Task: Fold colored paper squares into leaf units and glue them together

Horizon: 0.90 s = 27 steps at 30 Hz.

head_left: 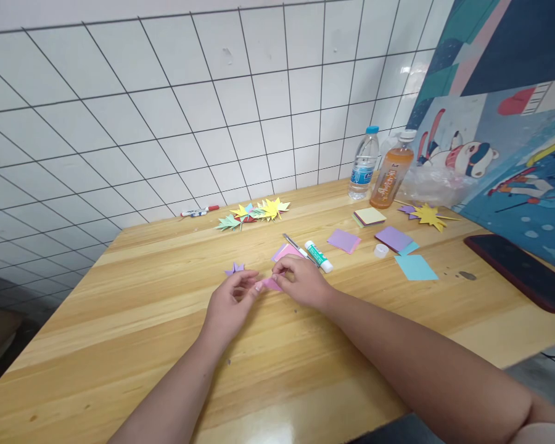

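Note:
A small folded piece of pink paper [271, 284] is held between my two hands, just above the wooden table [134, 345]. My left hand [234, 299] pinches its left end between thumb and fingers. My right hand [303, 280] grips the right end with its fingertips, covering part of it. Behind my left hand lies a folded purple paper piece [234, 269]. Past my right hand are a pink paper stack [285, 251], a slim pen-like tool [295, 245] and a glue stick [319, 256] with its white end toward me.
Folded paper leaves [272, 209] and markers [200, 211] lie along the wall. To the right are purple sheets [344, 240], a blue sheet [416, 267], a white cap [380, 250], a yellow paper star [429, 216], a water bottle [364, 163], an orange drink bottle [392, 169] and a phone [522, 271].

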Motion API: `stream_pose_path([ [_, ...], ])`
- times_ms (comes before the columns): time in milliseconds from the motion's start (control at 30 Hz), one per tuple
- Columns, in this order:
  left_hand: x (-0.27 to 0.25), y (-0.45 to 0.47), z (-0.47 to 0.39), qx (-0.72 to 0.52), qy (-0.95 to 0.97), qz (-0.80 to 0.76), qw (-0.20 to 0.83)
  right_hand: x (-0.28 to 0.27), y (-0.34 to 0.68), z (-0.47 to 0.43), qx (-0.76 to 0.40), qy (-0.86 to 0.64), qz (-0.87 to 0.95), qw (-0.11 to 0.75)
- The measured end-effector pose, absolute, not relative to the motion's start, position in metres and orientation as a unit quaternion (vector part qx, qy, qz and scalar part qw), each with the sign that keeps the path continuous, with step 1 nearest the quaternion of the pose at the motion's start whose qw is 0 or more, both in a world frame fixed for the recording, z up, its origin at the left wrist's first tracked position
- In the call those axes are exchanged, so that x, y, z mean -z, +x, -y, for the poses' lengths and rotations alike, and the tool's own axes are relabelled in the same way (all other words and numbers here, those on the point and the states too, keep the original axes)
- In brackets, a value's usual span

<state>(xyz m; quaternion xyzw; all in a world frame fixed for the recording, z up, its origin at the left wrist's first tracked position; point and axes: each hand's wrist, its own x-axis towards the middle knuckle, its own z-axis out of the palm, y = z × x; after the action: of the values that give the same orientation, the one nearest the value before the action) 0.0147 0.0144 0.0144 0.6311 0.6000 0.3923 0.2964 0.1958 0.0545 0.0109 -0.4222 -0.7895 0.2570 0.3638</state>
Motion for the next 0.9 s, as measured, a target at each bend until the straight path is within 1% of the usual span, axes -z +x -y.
stream_pose_path([
  [133, -0.0122, 0.0164, -0.0134, -0.368, 0.666, -0.564, 0.322, -0.0109, 0.1952, -0.0529, -0.269, -0.396, 0.802, 0.357],
  [433, -0.0128, 0.0159, -0.0110, -0.325, 0.707, -0.552, 0.300, -0.0163, 0.1927, -0.0465, -0.301, -0.371, 0.823, 0.307],
  [900, -0.0149, 0.0170, -0.0113, -0.343, 0.679, -0.569, 0.312, -0.0102, 0.1916, -0.0493, -0.291, -0.398, 0.807, 0.326],
])
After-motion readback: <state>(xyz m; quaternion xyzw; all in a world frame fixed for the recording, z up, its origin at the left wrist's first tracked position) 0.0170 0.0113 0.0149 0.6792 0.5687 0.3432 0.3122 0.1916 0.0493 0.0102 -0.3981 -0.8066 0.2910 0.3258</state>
